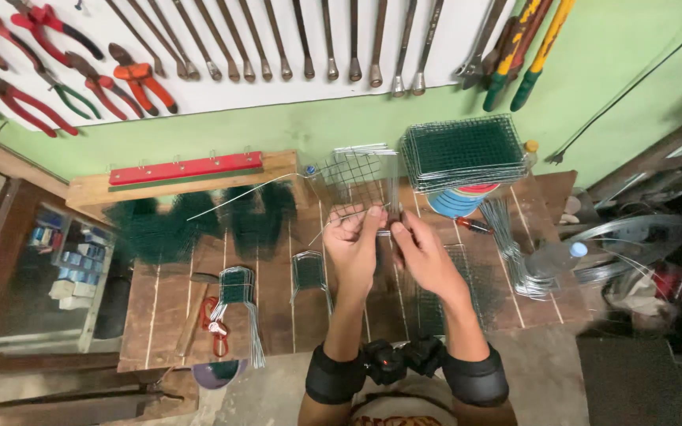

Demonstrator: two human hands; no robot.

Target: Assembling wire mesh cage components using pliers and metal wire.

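My left hand (351,241) and my right hand (420,251) meet over the middle of a wooden workbench (159,315). Together they hold a small panel of green wire mesh (354,177) that stands upright just beyond the fingers. A long thin wire (238,196) runs from the left hand's fingers out to the left. The right hand's fingertips pinch at the mesh's lower right edge. A flat piece of mesh (467,284) lies on the bench under my right forearm.
A stack of green mesh panels (461,150) rests on coloured lids at the back right. Bent wire pieces (237,298), a small mesh piece (309,272), a wire bundle (515,252), red pliers (213,323) and a plastic bottle (556,256) lie on the bench. Wrenches (329,47) and pliers hang on the wall.
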